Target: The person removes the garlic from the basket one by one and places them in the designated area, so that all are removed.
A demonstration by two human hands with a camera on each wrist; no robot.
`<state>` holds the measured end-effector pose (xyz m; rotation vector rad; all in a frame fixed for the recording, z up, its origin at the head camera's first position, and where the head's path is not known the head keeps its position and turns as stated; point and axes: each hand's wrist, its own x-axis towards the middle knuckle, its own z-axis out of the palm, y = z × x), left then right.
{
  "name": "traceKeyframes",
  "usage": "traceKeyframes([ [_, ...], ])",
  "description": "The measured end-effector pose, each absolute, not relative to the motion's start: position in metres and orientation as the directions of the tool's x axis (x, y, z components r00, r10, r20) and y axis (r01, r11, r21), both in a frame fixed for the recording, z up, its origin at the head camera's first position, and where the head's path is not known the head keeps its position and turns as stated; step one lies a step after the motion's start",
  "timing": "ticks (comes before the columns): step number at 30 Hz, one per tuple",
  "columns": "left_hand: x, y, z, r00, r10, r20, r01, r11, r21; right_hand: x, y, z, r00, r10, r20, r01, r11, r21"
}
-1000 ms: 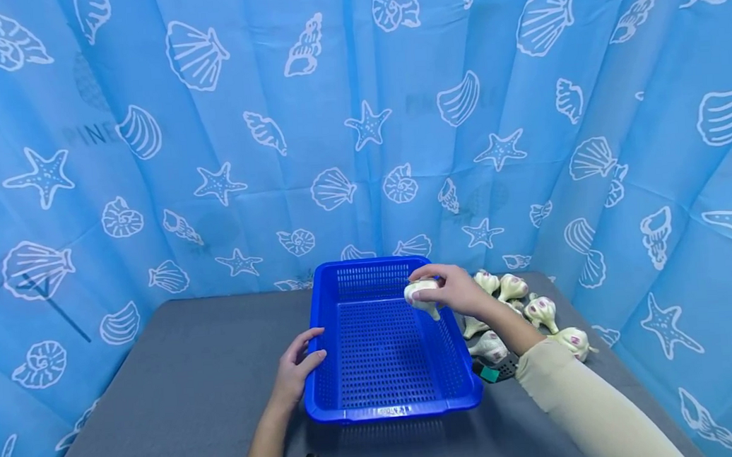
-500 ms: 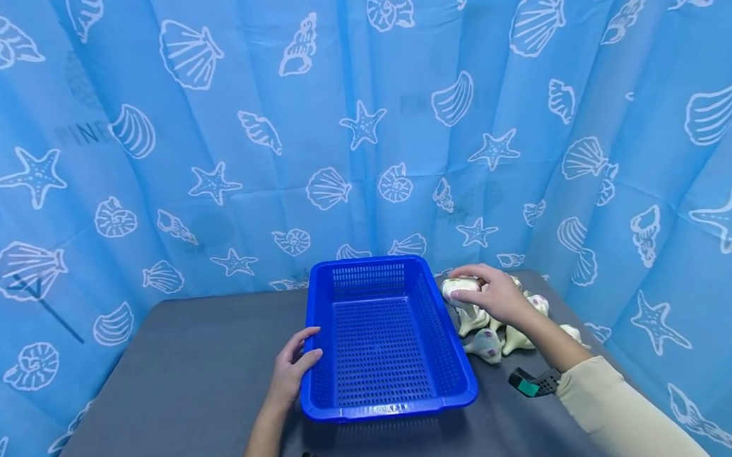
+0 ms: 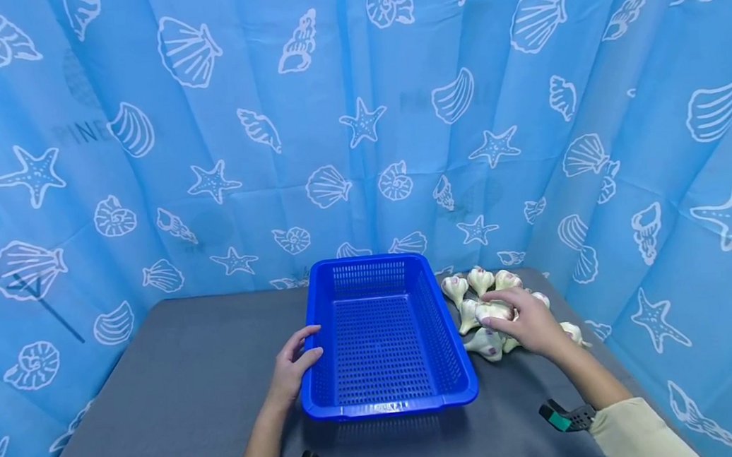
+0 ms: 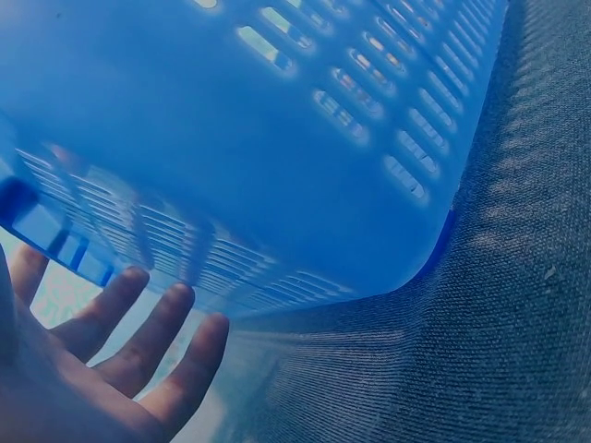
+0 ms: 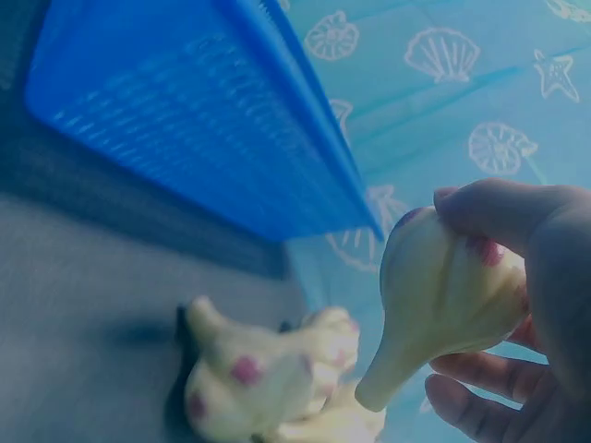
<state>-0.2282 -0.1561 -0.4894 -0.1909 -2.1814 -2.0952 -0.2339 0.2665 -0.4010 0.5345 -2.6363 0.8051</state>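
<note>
A blue plastic basket point(image 3: 391, 408) with slotted walls and floor sits mid-table, nothing inside it. My left hand point(image 3: 289, 370) holds its left rim, index finger and thumb over the edge. In the left wrist view the other fingers point(image 4: 166, 341) lie by the outer wall. My right hand point(image 3: 535, 324) grips a whitish garlic bulb point(image 5: 443, 286) with purple patches, thumb on top and fingers beneath, its stem pointing down-left in the right wrist view. Over a group of similar garlic bulbs point(image 3: 485, 345) right of the basket, this hand covers part of them.
Grey cloth covers the table point(image 3: 211, 381). Behind and on both sides hangs a blue curtain point(image 3: 364, 207) printed with white shells and starfish. Loose garlic bulbs point(image 5: 249, 374) stand close to the basket's right wall. Each wrist wears a dark device point(image 3: 567, 416).
My right hand has carried the garlic bulb from over the basket's right rim rightward, then nearer to me, above the other bulbs. My left hand has stayed on the rim.
</note>
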Motion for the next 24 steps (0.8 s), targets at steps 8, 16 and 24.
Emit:
traceKeyframes([
  [8, -0.230, -0.156, -0.489, -0.982, 0.018, 0.187, 0.187, 0.000, 0.982, -0.214, 0.291, -0.422, -0.901, -0.199, 0.385, -0.377, 0.800, -0.467],
  [16, -0.230, -0.155, -0.491, -0.986, 0.022, 0.168, 0.168, 0.005, 0.986, -0.203, 0.310, -0.448, -0.907, -0.199, 0.371, -0.366, 0.806, -0.464],
  [24, -0.230, -0.157, -0.489, -0.984, 0.022, 0.179, 0.179, 0.009, 0.984, -0.198, 0.314, -0.469, -0.899, -0.173, 0.403, -0.357, 0.823, -0.442],
])
